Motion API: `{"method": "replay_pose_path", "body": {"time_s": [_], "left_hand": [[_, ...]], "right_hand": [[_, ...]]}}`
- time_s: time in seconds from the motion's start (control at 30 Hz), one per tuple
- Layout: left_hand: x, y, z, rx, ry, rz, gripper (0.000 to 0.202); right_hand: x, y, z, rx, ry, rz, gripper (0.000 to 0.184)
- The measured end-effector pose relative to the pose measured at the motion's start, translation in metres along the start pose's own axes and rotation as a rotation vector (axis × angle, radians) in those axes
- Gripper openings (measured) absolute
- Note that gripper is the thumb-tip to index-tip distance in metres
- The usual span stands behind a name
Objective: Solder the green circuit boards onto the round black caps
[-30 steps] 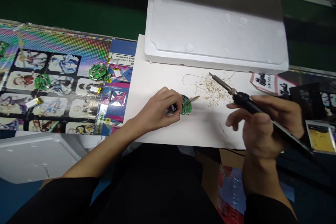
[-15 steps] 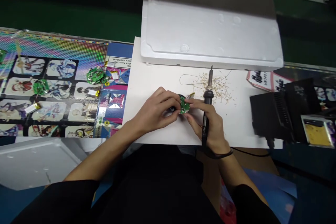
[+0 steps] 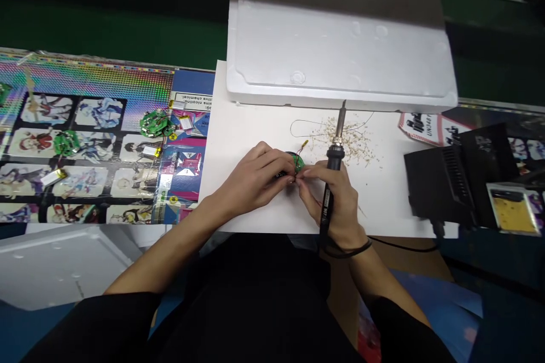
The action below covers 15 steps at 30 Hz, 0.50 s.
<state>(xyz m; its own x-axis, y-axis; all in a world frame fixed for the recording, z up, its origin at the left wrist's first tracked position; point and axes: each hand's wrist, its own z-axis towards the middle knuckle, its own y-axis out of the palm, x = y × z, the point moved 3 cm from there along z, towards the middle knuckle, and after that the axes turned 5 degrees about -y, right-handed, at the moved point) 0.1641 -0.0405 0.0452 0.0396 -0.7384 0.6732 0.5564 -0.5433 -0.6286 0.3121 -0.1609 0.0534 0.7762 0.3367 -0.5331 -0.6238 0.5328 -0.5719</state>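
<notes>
White foam dominates the scene, a long box (image 3: pixel 340 39) standing on a pale counter (image 3: pixel 230 136) and hiding much of its far side. To the left, a glossy printed sheet (image 3: pixel 93 181) runs out of frame, carrying loose green boards (image 3: pixel 155 123) and small silver cells (image 3: pixel 53 176); one board at the far edge is cut off. Below it, a second foam slab (image 3: pixel 51 266) is cropped by the left border. At right sits a black unit (image 3: pixel 438 187), its dark outline hard to separate from the things behind it. Both forearms reach in from the bottom, black sleeves cropped, wrists low, and the hands meet near the middle of the counter. The left hand (image 3: pixel 259 176) is curled nearly closed, fingers bent over and thumb beneath, gripping a small green circuit board (image 3: pixel 299 162) together with a black piece (image 3: pixel 281 173), both mostly covered by fingers. The right hand (image 3: pixel 344 204) is half closed, a soldering iron (image 3: pixel 334 160) tucked through it with the tip pointing away from the person, thumb and forefinger converging at the circuit board's near right edge; whether those fingertips pinch anything cannot be made out. Thin leads with a yellow end (image 3: pixel 305 143) rise from the board toward a thin wire loop (image 3: pixel 291 129) and scattered tan crumbs (image 3: pixel 357 142), partly blocked by the iron.
</notes>
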Motion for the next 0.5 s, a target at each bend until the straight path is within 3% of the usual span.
{"method": "replay_pose_path", "body": {"time_s": [0.17, 0.27, 0.3, 0.4, 0.5], "left_hand": [[0.0, 0.0, 0.001, -0.002, -0.02, -0.015, 0.002], [0.001, 0.0, 0.001, 0.001, -0.01, -0.008, 0.003], [0.002, 0.0, 0.002, -0.001, -0.012, -0.002, 0.003], [0.003, 0.0, 0.002, -0.002, -0.017, 0.012, 0.004], [0.003, 0.0, 0.003, 0.008, -0.008, 0.011, 0.006]], "right_hand": [[-0.004, -0.009, -0.002, -0.025, -0.013, 0.033, 0.038], [-0.008, -0.023, -0.008, 0.093, 0.116, 0.206, 0.017], [-0.009, -0.029, -0.011, 0.159, 0.196, 0.27, 0.019], [-0.012, -0.047, -0.018, 0.335, 0.437, 0.42, 0.05], [-0.017, -0.06, -0.02, 0.383, 0.467, 0.504, 0.045]]}}
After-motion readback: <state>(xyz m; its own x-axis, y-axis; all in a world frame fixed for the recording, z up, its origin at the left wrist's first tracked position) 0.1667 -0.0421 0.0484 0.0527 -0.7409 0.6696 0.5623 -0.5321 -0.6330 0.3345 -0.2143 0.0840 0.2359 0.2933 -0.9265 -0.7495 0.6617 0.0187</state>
